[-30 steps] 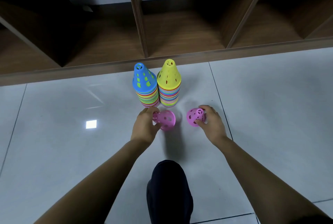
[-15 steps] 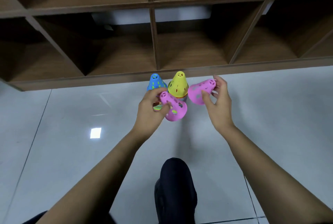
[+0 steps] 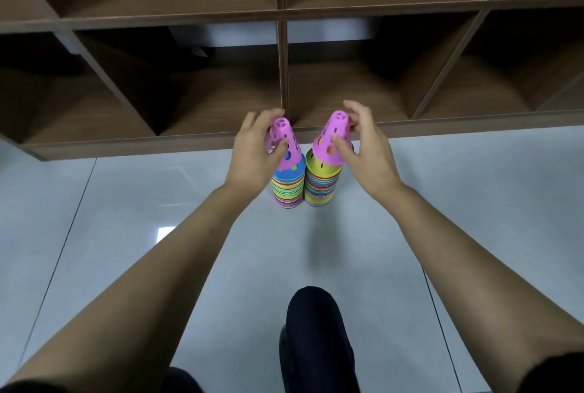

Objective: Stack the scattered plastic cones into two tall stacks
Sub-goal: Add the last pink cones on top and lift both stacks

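Two tall stacks of many-coloured perforated cones stand side by side on the pale floor tiles. The left stack (image 3: pixel 288 187) shows a blue cone under a pink cone (image 3: pixel 286 146) that my left hand (image 3: pixel 256 152) holds by its side, upright on top. The right stack (image 3: pixel 320 185) shows a yellow cone under a second pink cone (image 3: pixel 331 141), which my right hand (image 3: pixel 363 146) grips with thumb in front and fingers behind. Both pink cones sit on the stacks, not pressed fully down.
A low wooden shelf unit (image 3: pixel 284 45) with open cubbies runs across the back, right behind the stacks. My dark-clad knee (image 3: pixel 316 329) is at the bottom centre. A bright light reflection (image 3: pixel 164 233) lies on the floor at the left.
Both hands have turned the tilted pink cones upright and lowered them onto the tops of the two stacks, the left over the blue cone, the right over the yellow one.
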